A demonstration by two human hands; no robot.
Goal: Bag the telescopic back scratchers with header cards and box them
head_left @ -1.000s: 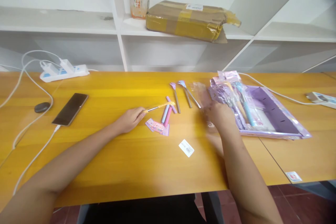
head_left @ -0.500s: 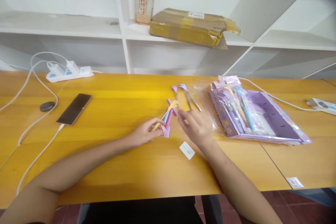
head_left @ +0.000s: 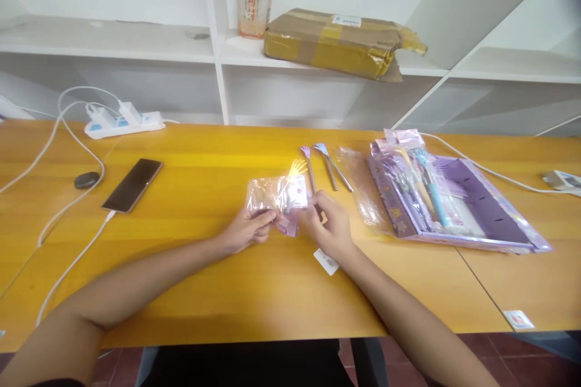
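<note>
My left hand (head_left: 252,231) is closed, thumb on top, on the lower edge of a clear plastic bag (head_left: 263,192) with a white printed patch at its right end. My right hand (head_left: 333,224) pinches the bag's right end, fingertips partly hidden. Beyond the bag, the yellow head of a hand-shaped back scratcher (head_left: 298,167) sticks up; its handle is covered. Below the bag a pinkish-purple piece (head_left: 288,225) shows near my left fingers. A purple-headed scratcher (head_left: 305,152) and blue-headed scratchers (head_left: 321,149) with metal rods lie just behind on the table.
At right stands an open purple box (head_left: 485,193) with wrapped scratchers (head_left: 424,187); a clear wrapper (head_left: 363,193) lies beside it. A white label card (head_left: 325,262) is near my right wrist. At left are a phone (head_left: 132,185), cables and a power strip (head_left: 124,124).
The clear bag now spans both hands, covering the coloured handles seen before. My left hand held the yellow scratcher's handle earlier. My right hand has come to the bag's end. The view shifted slightly.
</note>
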